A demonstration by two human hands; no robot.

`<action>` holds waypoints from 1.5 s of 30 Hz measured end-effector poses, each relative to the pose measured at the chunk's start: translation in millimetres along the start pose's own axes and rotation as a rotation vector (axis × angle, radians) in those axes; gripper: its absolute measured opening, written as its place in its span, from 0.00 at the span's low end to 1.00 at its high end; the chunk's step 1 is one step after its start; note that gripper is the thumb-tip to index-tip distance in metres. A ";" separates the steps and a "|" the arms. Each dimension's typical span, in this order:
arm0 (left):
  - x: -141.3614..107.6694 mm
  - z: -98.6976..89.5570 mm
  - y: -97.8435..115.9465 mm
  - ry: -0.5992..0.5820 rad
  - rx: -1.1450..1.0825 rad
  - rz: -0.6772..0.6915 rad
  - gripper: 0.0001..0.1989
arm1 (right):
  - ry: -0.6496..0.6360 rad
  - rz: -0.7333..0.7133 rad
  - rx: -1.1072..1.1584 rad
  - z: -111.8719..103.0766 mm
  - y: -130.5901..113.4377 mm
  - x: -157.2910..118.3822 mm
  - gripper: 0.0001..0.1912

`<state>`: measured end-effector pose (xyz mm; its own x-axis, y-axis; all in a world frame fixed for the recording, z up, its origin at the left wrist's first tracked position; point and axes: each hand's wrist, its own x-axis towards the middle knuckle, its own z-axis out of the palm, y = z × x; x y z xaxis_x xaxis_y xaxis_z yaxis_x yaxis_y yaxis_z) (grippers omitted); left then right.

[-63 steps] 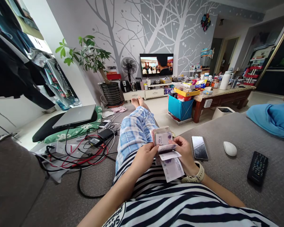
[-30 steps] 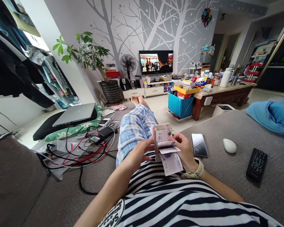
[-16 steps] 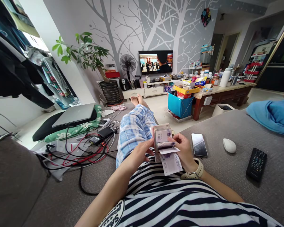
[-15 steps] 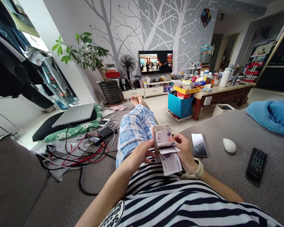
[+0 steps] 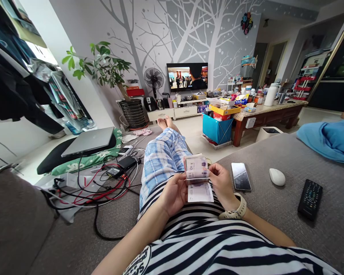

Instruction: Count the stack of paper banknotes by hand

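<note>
A stack of purple-grey banknotes [image 5: 196, 163] is held over my lap, with some notes folded down toward me and a lower note [image 5: 200, 193] hanging flat below. My left hand [image 5: 174, 194] grips the stack's left side, its fingers partly hidden behind the notes. At the right edge, my right hand [image 5: 222, 183] pinches the notes between thumb and fingers; a light watch [image 5: 237, 208] is on that wrist.
On the grey sofa to the right lie a phone [image 5: 241, 176], a white mouse [image 5: 277, 177] and a black remote [image 5: 310, 199]. Tangled cables [image 5: 103, 183] and a closed laptop [image 5: 88, 141] are at the left. A blue box [image 5: 217, 130] stands by the coffee table.
The lower note has swung from tilted to nearly straight. My left hand has turned more palm-up and moved slightly down, and the notes' middle fold has opened toward me.
</note>
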<state>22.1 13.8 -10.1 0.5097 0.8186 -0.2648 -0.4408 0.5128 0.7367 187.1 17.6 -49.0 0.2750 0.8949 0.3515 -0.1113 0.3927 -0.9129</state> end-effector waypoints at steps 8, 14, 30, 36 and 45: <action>2.0 7.4 -8.4 0.101 0.117 0.064 0.19 | -0.067 -0.032 -0.050 -1.9 -8.8 -3.2 0.13; 0.2 15.9 -10.1 0.102 0.227 0.277 0.16 | -0.072 -0.086 0.008 -1.7 -15.3 -5.0 0.13; 11.2 6.1 -17.1 0.095 0.071 0.317 0.22 | -0.142 -0.089 -0.116 0.9 -8.2 0.1 0.15; 11.1 4.8 -13.5 0.193 0.228 0.354 0.21 | -0.182 -0.095 -0.140 -0.3 -2.2 -0.3 0.16; 15.1 2.8 -18.5 0.223 0.142 0.370 0.20 | -0.131 -0.112 -0.236 -1.2 0.2 -2.0 0.21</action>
<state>40.0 15.9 -26.0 0.1584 0.9838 -0.0833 -0.4497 0.1471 0.8810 187.7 15.6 -50.1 0.1460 0.8746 0.4623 0.1418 0.4440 -0.8847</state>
